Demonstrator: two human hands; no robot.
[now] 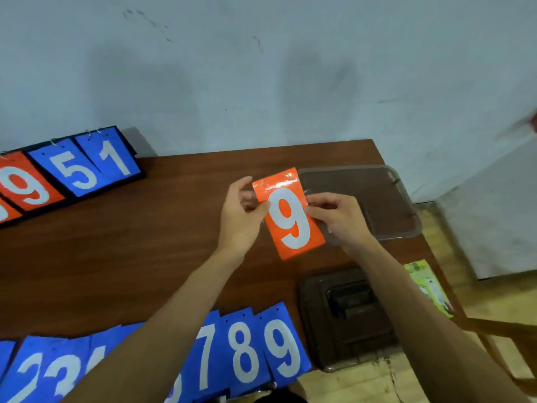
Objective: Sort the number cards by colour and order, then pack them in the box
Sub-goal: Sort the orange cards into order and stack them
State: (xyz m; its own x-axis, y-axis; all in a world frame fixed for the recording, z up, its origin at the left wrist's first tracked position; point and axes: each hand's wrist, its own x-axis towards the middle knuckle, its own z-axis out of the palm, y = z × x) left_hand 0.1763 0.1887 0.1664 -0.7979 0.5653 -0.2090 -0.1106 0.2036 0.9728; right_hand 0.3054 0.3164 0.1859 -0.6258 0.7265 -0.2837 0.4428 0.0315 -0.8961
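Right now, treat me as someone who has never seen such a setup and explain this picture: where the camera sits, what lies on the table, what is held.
No machine here: a person works bare-handed. The one picture comes from a camera worn on the head, looking down. The left hand and right hand pinch an orange card marked 9 by its side edges, above the brown table. Along the near edge lies a row of blue cards ending 7, 8, 9. Far left stands a flip scoreboard showing orange 9, blue 5 and 1. Past the hands lies a clear tray; nearer, a boxlike container.
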